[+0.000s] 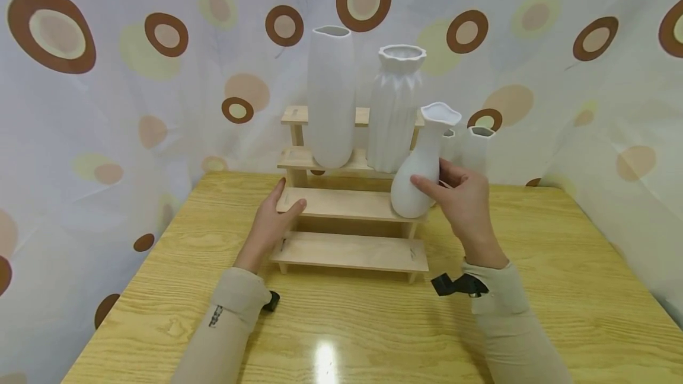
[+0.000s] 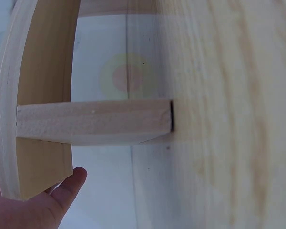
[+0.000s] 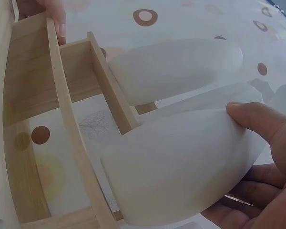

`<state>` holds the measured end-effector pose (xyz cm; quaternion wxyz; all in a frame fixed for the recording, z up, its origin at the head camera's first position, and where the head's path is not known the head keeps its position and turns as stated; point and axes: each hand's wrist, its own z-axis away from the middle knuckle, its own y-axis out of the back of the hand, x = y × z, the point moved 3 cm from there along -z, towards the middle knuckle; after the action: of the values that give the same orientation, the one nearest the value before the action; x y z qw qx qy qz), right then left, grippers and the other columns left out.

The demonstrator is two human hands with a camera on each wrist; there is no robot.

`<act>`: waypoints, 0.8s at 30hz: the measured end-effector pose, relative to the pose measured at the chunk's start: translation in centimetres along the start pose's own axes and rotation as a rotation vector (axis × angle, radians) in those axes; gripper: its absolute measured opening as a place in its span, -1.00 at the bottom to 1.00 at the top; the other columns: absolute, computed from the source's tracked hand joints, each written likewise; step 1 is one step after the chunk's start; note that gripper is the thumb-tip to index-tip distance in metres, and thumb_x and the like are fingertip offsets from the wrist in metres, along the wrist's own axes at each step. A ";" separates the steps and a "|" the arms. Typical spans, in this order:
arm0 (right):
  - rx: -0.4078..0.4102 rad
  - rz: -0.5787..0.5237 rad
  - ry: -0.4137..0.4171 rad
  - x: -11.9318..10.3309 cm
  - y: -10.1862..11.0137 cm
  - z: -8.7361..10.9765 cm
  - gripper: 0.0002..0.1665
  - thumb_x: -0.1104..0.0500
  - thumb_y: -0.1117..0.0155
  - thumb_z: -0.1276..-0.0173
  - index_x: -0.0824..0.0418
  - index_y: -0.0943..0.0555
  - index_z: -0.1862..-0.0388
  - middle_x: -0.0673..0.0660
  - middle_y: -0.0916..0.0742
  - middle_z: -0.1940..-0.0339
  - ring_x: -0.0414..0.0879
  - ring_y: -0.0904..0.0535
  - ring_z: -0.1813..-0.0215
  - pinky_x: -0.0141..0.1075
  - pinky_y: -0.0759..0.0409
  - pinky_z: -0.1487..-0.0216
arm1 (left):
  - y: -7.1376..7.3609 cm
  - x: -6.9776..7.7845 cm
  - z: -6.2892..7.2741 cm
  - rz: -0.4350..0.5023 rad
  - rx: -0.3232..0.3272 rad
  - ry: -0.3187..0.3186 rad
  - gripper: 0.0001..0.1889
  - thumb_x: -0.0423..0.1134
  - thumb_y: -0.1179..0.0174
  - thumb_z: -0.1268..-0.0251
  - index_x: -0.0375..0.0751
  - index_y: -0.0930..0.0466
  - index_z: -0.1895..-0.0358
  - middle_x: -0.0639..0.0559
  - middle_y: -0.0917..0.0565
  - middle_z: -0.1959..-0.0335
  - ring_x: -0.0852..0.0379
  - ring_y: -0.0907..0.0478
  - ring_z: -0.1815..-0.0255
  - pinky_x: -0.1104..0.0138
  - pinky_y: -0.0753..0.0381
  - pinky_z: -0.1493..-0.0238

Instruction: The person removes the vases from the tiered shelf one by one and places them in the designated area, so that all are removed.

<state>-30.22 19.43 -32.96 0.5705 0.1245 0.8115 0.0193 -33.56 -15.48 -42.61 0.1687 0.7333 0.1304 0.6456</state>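
Note:
My right hand (image 1: 466, 206) grips a white flared-rim vase (image 1: 418, 176) round its body, thumb in front and fingers behind. The vase stands upright, its base right at the right end of the second step from the bottom. At that step's left end my left hand (image 1: 272, 221) holds the wooden tiered stand (image 1: 347, 203), thumb over the board. A fingertip (image 2: 76, 183) shows past the board's edge in the left wrist view. Higher on the stand rise a tall smooth white vase (image 1: 332, 99) and a pleated white vase (image 1: 397, 114) with a ruffled rim.
Behind my right hand, more white vases (image 1: 478, 150) stand partly hidden. The stand's lowest step (image 1: 347, 252) sits just above the wood-grain table (image 1: 341, 319). A patterned cloth (image 1: 176, 93) hangs round the back and sides.

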 end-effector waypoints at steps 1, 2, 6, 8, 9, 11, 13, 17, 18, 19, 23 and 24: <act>0.005 -0.002 -0.002 -0.1 0.1 0.0 -0.27 0.04 -0.58 -0.14 0.26 -0.59 -0.27 0.19 -0.66 -0.16 0.00 -0.58 -0.17 -0.23 -0.61 -0.09 | 0.0 0.0 0.0 0.000 0.000 -0.002 -0.05 0.31 -0.12 -0.33 0.07 0.16 -0.62 0.13 0.08 -0.60 0.02 0.18 -0.58 -0.02 0.03 -0.51; 0.008 0.000 -0.005 -0.2 0.2 0.1 -0.27 0.04 -0.58 -0.13 0.26 -0.59 -0.27 0.18 -0.66 -0.15 -0.01 -0.59 -0.17 -0.26 -0.62 -0.07 | 0.0 0.0 0.0 0.001 0.000 -0.003 -0.05 0.31 -0.12 -0.33 0.06 0.16 -0.62 0.13 0.08 -0.60 0.02 0.19 -0.58 -0.02 0.03 -0.51; 0.020 -0.001 -0.008 -0.5 0.7 0.3 -0.28 0.04 -0.60 -0.12 0.25 -0.61 -0.25 0.19 -0.67 -0.13 -0.02 -0.60 -0.14 -0.35 -0.62 -0.02 | 0.0 0.0 0.0 -0.003 -0.004 -0.007 -0.04 0.31 -0.12 -0.33 0.04 0.16 -0.62 0.13 0.09 -0.60 0.02 0.19 -0.59 -0.03 0.05 -0.51; 0.026 -0.008 -0.005 -0.7 0.9 0.3 -0.29 0.06 -0.60 -0.11 0.25 -0.61 -0.24 0.21 -0.68 -0.11 -0.02 -0.62 -0.12 -0.36 -0.63 0.00 | 0.0 -0.1 0.0 -0.001 -0.003 -0.003 -0.03 0.32 -0.12 -0.33 0.04 0.16 -0.62 0.13 0.09 -0.60 0.01 0.19 -0.59 -0.03 0.05 -0.51; 0.030 -0.014 -0.003 -0.7 1.0 0.3 -0.30 0.07 -0.60 -0.11 0.26 -0.62 -0.23 0.22 -0.68 -0.10 -0.03 -0.63 -0.10 -0.37 -0.63 0.01 | 0.0 -0.1 0.0 0.001 -0.003 0.000 -0.03 0.32 -0.12 -0.32 0.04 0.16 -0.62 0.13 0.09 -0.60 0.01 0.20 -0.59 -0.04 0.05 -0.50; 0.037 -0.026 0.002 -0.8 1.2 0.3 -0.32 0.10 -0.60 -0.11 0.26 -0.63 -0.22 0.23 -0.70 -0.08 -0.04 -0.64 -0.07 -0.37 -0.63 0.02 | 0.0 -0.1 0.0 0.005 0.000 0.007 -0.04 0.32 -0.13 -0.32 0.05 0.16 -0.62 0.13 0.09 -0.60 0.02 0.19 -0.59 -0.03 0.04 -0.50; 0.045 -0.032 0.006 -0.8 1.3 0.3 -0.34 0.12 -0.60 -0.11 0.26 -0.64 -0.20 0.23 -0.71 -0.05 -0.05 -0.65 -0.04 -0.38 -0.63 0.02 | -0.1 -0.2 0.0 0.003 0.001 0.011 -0.04 0.32 -0.13 -0.32 0.06 0.16 -0.62 0.13 0.09 -0.60 0.02 0.19 -0.59 -0.04 0.04 -0.50; 0.054 -0.019 0.008 -1.0 1.7 0.4 -0.34 0.11 -0.60 -0.11 0.24 -0.64 -0.21 0.21 -0.71 -0.07 -0.07 -0.65 -0.05 -0.37 -0.62 0.00 | -0.1 -0.3 -0.1 -0.002 0.004 0.018 -0.05 0.32 -0.13 -0.32 0.12 0.16 -0.62 0.13 0.09 -0.60 0.01 0.19 -0.59 -0.04 0.03 -0.50; 0.056 -0.014 0.004 -1.0 1.8 0.4 -0.33 0.11 -0.60 -0.11 0.23 -0.63 -0.22 0.21 -0.70 -0.08 -0.07 -0.65 -0.06 -0.37 -0.62 -0.01 | -0.1 -0.3 -0.1 -0.003 0.004 0.019 -0.05 0.32 -0.13 -0.32 0.13 0.16 -0.62 0.14 0.09 -0.60 0.01 0.19 -0.59 -0.04 0.03 -0.50; 0.057 -0.010 0.002 -1.0 1.9 0.4 -0.32 0.10 -0.60 -0.11 0.22 -0.62 -0.23 0.21 -0.70 -0.09 -0.07 -0.64 -0.07 -0.36 -0.62 -0.01 | -0.1 -0.3 -0.1 -0.003 0.003 0.020 -0.05 0.33 -0.13 -0.31 0.13 0.16 -0.62 0.14 0.09 -0.60 0.01 0.19 -0.59 -0.04 0.03 -0.50; 0.061 -0.017 -0.013 -1.2 2.4 0.3 -0.28 0.11 -0.61 -0.10 0.22 -0.61 -0.25 0.22 -0.68 -0.14 -0.04 -0.62 -0.14 -0.34 -0.61 -0.04 | -0.1 -0.1 0.0 -0.003 0.001 0.017 -0.05 0.34 -0.12 -0.31 0.13 0.16 -0.62 0.15 0.09 -0.60 0.02 0.19 -0.59 -0.04 0.04 -0.50; 0.063 -0.019 -0.015 -1.2 2.5 0.3 -0.28 0.11 -0.61 -0.09 0.22 -0.61 -0.26 0.22 -0.68 -0.15 -0.03 -0.61 -0.15 -0.33 -0.61 -0.04 | -0.1 0.0 0.0 -0.003 0.001 0.019 -0.04 0.35 -0.12 -0.30 0.14 0.16 -0.61 0.16 0.08 -0.59 0.03 0.19 -0.59 -0.03 0.03 -0.50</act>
<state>-29.09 21.50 -31.53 0.5725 0.1349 0.8086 -0.0128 -33.53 -15.44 -42.66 0.1680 0.7272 0.1333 0.6521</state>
